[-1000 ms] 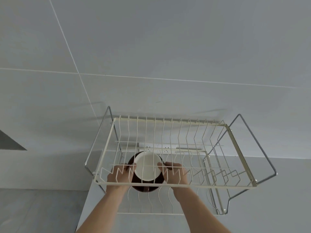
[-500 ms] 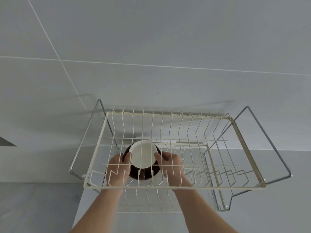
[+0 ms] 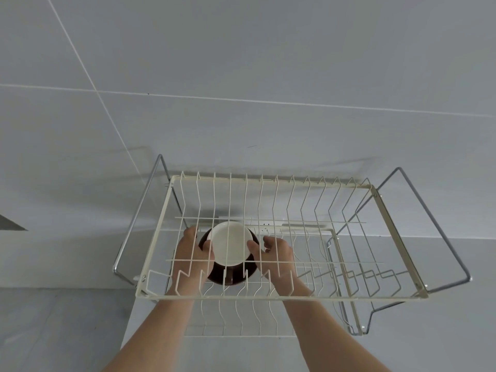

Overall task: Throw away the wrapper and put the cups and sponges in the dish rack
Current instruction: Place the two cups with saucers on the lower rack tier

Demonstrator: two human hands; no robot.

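A cream wire dish rack (image 3: 281, 297) with chrome side handles stands against a grey tiled wall. Inside its left half sits a dark brown cup (image 3: 233, 275), and a white cup (image 3: 230, 242) rests in or on top of it. My left hand (image 3: 192, 253) is on the left side of the two cups and my right hand (image 3: 277, 255) is on the right side, with fingertips touching the white cup's rim. Both hands reach down through the rack's wires. No wrapper or sponge is in view.
The right half of the rack holds only wire dividers (image 3: 357, 275). A white power strip (image 3: 268, 224) lies behind the rack at the wall's foot. The grey counter (image 3: 429, 345) runs under and around the rack, with its edge at lower left.
The view has shifted a little. Both hands stay on the stacked cups in the rack's left half, and the cups sit slightly further back among the wires.
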